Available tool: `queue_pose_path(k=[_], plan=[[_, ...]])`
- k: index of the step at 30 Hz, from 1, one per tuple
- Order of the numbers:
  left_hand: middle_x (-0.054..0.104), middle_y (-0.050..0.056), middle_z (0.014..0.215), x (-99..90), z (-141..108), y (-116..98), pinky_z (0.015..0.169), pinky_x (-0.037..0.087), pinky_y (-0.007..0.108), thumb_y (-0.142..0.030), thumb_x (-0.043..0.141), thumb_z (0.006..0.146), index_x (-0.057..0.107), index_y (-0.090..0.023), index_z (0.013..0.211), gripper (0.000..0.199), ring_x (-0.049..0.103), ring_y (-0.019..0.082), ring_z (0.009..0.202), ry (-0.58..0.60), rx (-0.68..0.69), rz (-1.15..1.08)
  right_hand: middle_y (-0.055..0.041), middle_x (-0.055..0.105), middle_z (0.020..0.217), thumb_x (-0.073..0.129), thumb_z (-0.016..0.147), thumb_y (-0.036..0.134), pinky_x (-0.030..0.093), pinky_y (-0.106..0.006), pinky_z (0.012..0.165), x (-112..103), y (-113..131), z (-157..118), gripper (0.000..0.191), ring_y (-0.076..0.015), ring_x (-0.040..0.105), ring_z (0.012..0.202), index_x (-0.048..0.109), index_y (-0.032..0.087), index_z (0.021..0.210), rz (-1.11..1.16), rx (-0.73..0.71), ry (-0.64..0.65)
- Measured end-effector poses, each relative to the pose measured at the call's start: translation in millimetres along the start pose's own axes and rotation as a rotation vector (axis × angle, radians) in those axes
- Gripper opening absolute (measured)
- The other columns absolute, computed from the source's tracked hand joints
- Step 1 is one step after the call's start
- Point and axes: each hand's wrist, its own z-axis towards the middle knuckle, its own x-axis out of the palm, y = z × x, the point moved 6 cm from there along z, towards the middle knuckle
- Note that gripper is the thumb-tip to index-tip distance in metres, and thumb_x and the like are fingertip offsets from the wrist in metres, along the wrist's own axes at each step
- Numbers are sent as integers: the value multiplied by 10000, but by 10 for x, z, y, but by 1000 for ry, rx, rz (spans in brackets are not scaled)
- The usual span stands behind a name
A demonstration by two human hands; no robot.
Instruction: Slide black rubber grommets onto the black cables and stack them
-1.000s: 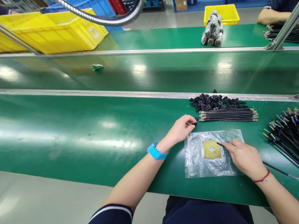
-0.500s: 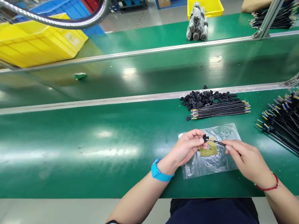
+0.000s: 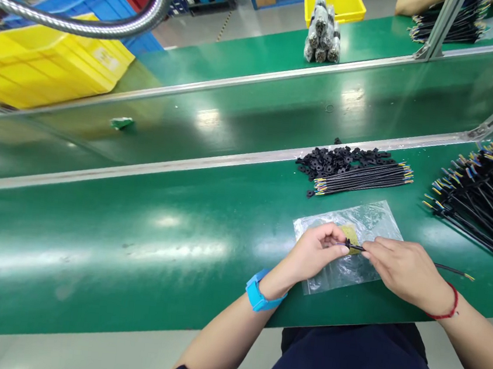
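Between the fingertips of my left hand (image 3: 319, 250) is a small black rubber grommet (image 3: 348, 244), around a black cable. My right hand (image 3: 400, 268) pinches that black cable (image 3: 451, 269) close to the grommet; its far end, with bare coloured wires, sticks out to the right past the hand. Both hands are closed and almost touch. Beneath them lies a clear plastic bag (image 3: 328, 284) on the green table, with a yellow sponge (image 3: 349, 233) on it, partly hidden by the fingers.
Beyond the bag are a heap of black grommets (image 3: 332, 161) and a row of cut cables (image 3: 364, 180). A big pile of black cables (image 3: 487, 201) lies at right. A metal rail (image 3: 213, 164) edges the table. Yellow bin (image 3: 60, 68) at left; a person's arm (image 3: 418, 2) shows far right.
My hands have come closer together and slightly lower. The grommet now sits along the cable instead of at its wire end, and the cable's tail shows right of my right hand.
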Motion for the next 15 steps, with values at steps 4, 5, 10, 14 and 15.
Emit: queue_pose_path(k=[4,5,10,14,15], plan=[[613,19,788,44,-65,-181,700,412,271,-199,613,775,604,-183,796,28,539,146,734,64,208,416,2,593,670,318,962,372,372,-247,568,132,-51,-26,371,-123,520,596,598,204,786,386,115,234],[617,23,796,63,-78,-209,706,414,274,-199,602,790,609,-187,807,22,547,151,744,85,238,466,9,580,652,316,961,391,375,-241,566,165,-64,-36,384,-121,514,592,588,202,766,479,161,279],[618,23,796,155,-112,-211,708,423,269,-184,579,820,600,-190,828,23,564,151,744,151,306,566,9,570,684,343,945,404,404,-233,621,286,-69,-61,376,-117,515,648,583,187,754,738,272,339],[619,21,808,231,-121,-147,731,438,267,-159,531,839,593,-200,830,75,575,152,772,202,339,591,-2,573,683,347,938,414,415,-245,624,367,-46,-60,394,-123,513,648,583,173,735,801,270,350],[617,24,813,241,-121,-143,740,442,270,-157,522,843,593,-201,831,84,576,154,784,205,345,589,-4,578,683,346,938,416,418,-246,618,371,-42,-56,398,-123,513,641,586,171,737,802,270,342]])
